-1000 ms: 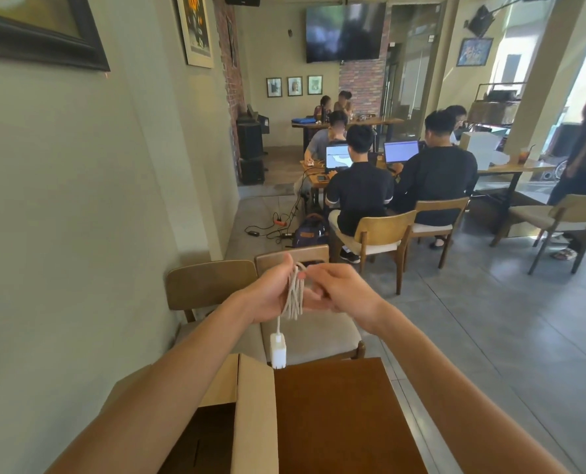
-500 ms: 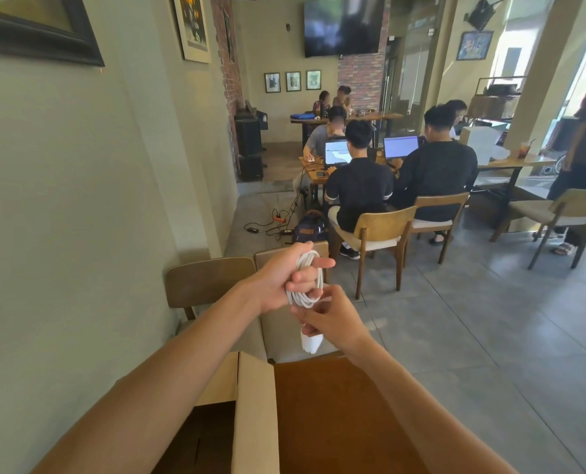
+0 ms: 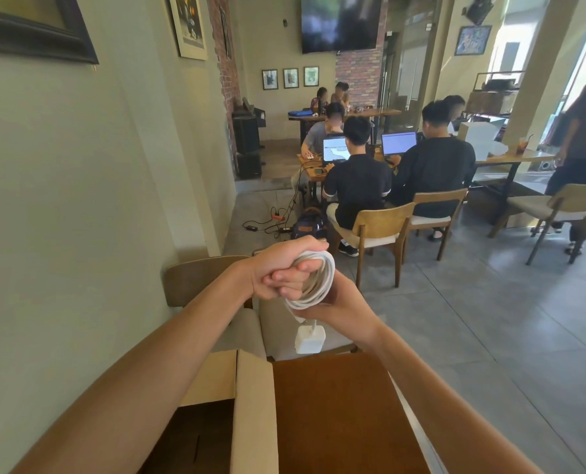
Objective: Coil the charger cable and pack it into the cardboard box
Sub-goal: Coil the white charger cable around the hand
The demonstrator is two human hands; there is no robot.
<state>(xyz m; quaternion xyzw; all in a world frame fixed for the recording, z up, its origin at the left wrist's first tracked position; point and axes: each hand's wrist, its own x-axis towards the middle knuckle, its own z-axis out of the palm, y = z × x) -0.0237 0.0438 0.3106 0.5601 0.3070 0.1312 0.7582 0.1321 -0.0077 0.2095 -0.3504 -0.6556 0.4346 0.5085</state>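
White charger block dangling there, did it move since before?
Yes. The white square charger block swung right, from above the tan cardboard box's flap to above the brown wooden table.

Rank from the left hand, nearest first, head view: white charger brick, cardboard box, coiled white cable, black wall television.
1. Coiled white cable, gripped in the left hand.
2. White charger brick, hanging just below.
3. Cardboard box, lower left.
4. Black wall television, far ahead.
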